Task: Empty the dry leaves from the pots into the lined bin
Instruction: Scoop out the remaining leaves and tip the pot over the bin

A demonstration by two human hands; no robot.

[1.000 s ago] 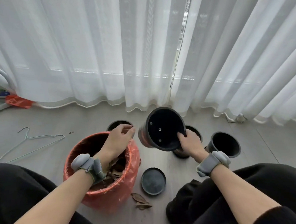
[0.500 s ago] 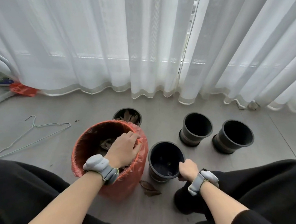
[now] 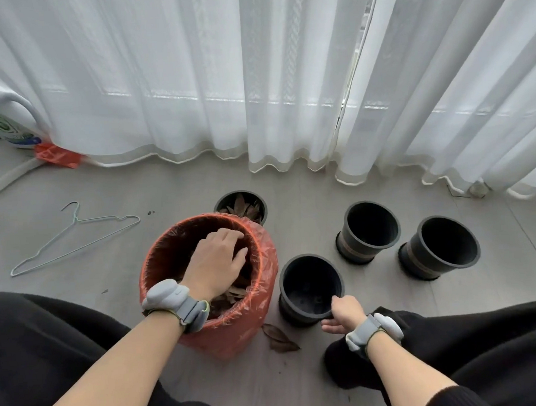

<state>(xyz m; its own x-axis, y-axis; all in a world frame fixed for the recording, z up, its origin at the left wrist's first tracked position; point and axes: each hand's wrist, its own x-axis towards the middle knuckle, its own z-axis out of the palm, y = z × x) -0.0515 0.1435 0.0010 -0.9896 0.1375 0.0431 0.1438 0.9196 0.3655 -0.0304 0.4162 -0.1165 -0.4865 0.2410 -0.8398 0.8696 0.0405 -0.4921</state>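
Observation:
The bin (image 3: 237, 333) has a red liner, stands on the floor between my knees and holds dry brown leaves. My left hand (image 3: 215, 262) is over its mouth with the fingers curled down near the far right rim; what lies under them is hidden. Just right of the bin an empty black pot (image 3: 309, 286) stands upright. My right hand (image 3: 342, 314) grips its near rim, thumb on top. Behind the bin is a black pot with dry leaves (image 3: 240, 204). Two empty black pots (image 3: 368, 228) (image 3: 445, 245) stand further right.
Two dry leaves (image 3: 278, 338) lie on the floor between the bin and my right leg. A wire hanger (image 3: 74, 233) lies to the left. White curtains (image 3: 285, 92) hang to the floor at the back. My black-clad legs flank the bin.
My right hand brought the tilted empty pot down from the air and stood it on the floor next to the bin. My left hand slid from the bin's rim to over its mouth.

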